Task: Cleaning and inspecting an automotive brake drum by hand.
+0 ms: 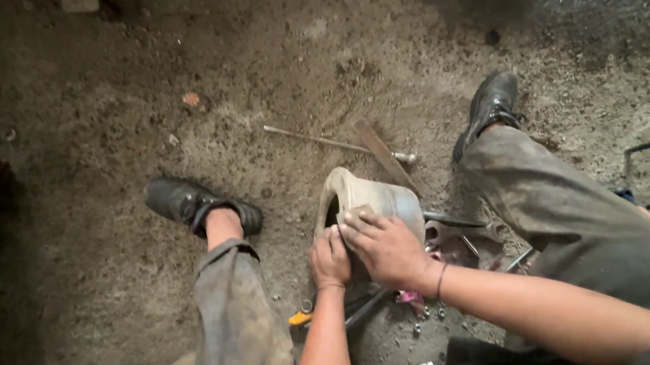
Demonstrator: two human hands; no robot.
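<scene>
A dull grey metal housing [372, 194], bell-shaped with a flared open mouth to the left, lies on its side on the dirt floor between my legs. My left hand [329, 258] is curled against its near side, fingers closed on the rim. My right hand [383, 249] presses flat on the top of the housing, fingertips beside those of the left hand. What lies between the fingers and the metal is hidden.
A long thin rod [337, 143] and a flat metal strip [381, 153] lie just beyond the housing. Wrenches [452, 230], small bolts [421, 323], a yellow-handled tool [300, 317] and a pink scrap [410, 297] sit under my arms. My black shoes [191, 203] flank the spot.
</scene>
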